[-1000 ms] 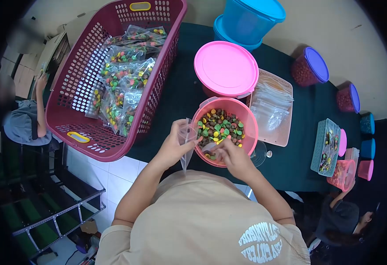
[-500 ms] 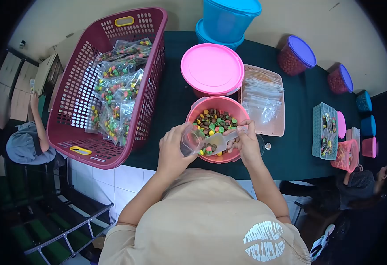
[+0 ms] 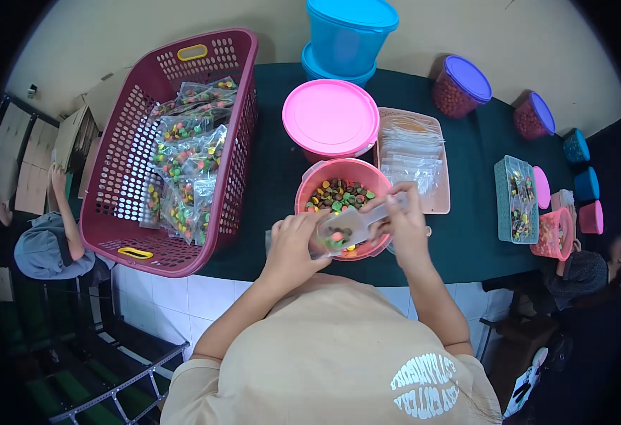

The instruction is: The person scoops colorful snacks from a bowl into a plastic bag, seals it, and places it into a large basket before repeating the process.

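In the head view, my right hand [image 3: 404, 221] grips the handle of a translucent scoop [image 3: 353, 225], with some colourful candies in its bowl. My left hand [image 3: 292, 248] is closed on a clear plastic bag [image 3: 270, 244], mostly hidden behind the fingers. The scoop's front end overlaps the left fingertips. Both hands are over the near side of a pink tub [image 3: 309, 185], which holds green, brown, yellow and red button-shaped candies [image 3: 340, 193].
A maroon basket [image 3: 229, 170] with several filled bags stands left. Behind the tub are a pink-lidded container [image 3: 331, 117], blue containers [image 3: 353, 42] and a tray [image 3: 434, 205] of empty bags. Purple-lidded jars [image 3: 459, 88] and a teal basket [image 3: 516, 202] sit right. People are at both sides.
The scoop has lifted a little and moved left, over the left fingertips, with candies in it. My right hand has turned and risen slightly. The whole view has shifted slightly.
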Demonstrator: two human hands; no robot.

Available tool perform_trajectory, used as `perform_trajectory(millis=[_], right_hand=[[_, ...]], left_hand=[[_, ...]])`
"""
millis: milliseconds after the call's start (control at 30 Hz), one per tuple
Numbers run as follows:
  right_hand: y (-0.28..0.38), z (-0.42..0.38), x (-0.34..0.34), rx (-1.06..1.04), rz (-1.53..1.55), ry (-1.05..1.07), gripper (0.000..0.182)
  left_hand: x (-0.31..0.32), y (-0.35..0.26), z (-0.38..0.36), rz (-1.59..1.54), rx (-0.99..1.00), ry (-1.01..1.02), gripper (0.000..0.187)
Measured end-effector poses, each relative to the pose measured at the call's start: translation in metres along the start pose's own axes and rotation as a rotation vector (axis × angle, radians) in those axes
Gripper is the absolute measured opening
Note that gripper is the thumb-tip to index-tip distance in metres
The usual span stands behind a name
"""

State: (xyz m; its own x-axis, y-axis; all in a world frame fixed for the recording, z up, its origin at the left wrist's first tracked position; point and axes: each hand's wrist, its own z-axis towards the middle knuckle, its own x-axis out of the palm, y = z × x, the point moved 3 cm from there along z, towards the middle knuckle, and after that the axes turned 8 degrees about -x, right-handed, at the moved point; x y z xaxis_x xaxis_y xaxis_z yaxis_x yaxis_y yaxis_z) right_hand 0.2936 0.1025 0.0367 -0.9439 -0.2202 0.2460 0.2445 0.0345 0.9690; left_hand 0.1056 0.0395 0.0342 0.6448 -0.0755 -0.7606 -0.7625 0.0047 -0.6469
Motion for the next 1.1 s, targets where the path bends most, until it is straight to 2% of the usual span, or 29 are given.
perform_trajectory(millis=[33,67,133,200,233,267,333,367,400,467,533,567,633,800,867,900,1033,1100], right_hand=[[0.001,-0.004,0.009,-0.045,0.013,0.084,0.013],[0.005,-0.009,0.016,-0.044,0.013,0.082,0.013],[0.028,-0.02,0.037,-0.414,-0.534,0.404,0.014],[0.045,-0.025,0.036,-0.477,-0.522,0.429,0.013],[0.051,-0.027,0.034,-0.538,-0.508,0.459,0.013],[0.053,-0.029,0.029,-0.54,-0.511,0.456,0.013],[0.06,-0.029,0.002,-0.539,-0.079,0.051,0.013],[0.059,-0.025,-0.003,-0.542,-0.077,0.055,0.013],[0.053,-0.018,-0.011,-0.484,-0.197,-0.012,0.013],[0.031,-0.001,-0.019,-0.427,-0.315,-0.086,0.013],[-0.009,0.016,-0.018,-0.402,-0.965,0.15,0.014],[-0.027,0.018,-0.02,-0.405,-0.966,0.145,0.014],[-0.062,0.018,-0.016,-0.17,-1.08,0.354,0.016],[-0.078,-0.009,0.005,-0.234,-0.949,0.416,0.015],[-0.068,-0.018,0.015,-0.121,-0.934,0.593,0.016],[-0.067,-0.02,0.016,-0.163,-0.937,0.63,0.016],[-0.046,-0.02,0.017,-0.17,-0.753,0.607,0.014],[-0.042,-0.017,0.013,0.06,-0.718,0.497,0.013]], left_hand=[[0.0,-0.003,0.002,-0.04,0.01,0.015,0.073],[0.0,-0.002,0.003,-0.041,0.01,0.016,0.073],[0.003,0.0,0.005,-0.323,-0.034,0.073,0.071],[0.0,0.003,0.006,-0.288,0.018,0.041,0.068],[0.001,0.008,0.008,-0.376,-0.002,0.077,0.068],[0.0,0.011,0.009,-0.463,-0.022,0.11,0.067],[-0.006,0.013,0.007,-0.481,-0.079,0.085,0.063],[-0.008,0.017,0.006,-0.51,-0.139,0.042,0.062],[-0.01,0.022,0.004,-0.539,-0.199,0.001,0.061],[-0.01,0.029,0.003,-0.508,-0.16,-0.009,0.058],[-0.005,0.036,0.002,-0.432,-0.243,0.049,0.055],[0.001,0.042,0.002,-0.43,-0.237,0.049,0.055],[0.01,0.053,0.002,-0.361,-0.228,-0.025,0.053],[0.017,0.059,0.0,-0.38,-0.226,-0.051,0.055],[0.02,0.06,0.0,-0.392,-0.226,-0.049,0.056],[0.02,0.059,0.0,-0.392,-0.219,-0.047,0.057],[0.02,0.06,-0.001,-0.352,-0.211,-0.063,0.057],[0.02,0.06,-0.002,-0.383,-0.221,-0.05,0.057]])
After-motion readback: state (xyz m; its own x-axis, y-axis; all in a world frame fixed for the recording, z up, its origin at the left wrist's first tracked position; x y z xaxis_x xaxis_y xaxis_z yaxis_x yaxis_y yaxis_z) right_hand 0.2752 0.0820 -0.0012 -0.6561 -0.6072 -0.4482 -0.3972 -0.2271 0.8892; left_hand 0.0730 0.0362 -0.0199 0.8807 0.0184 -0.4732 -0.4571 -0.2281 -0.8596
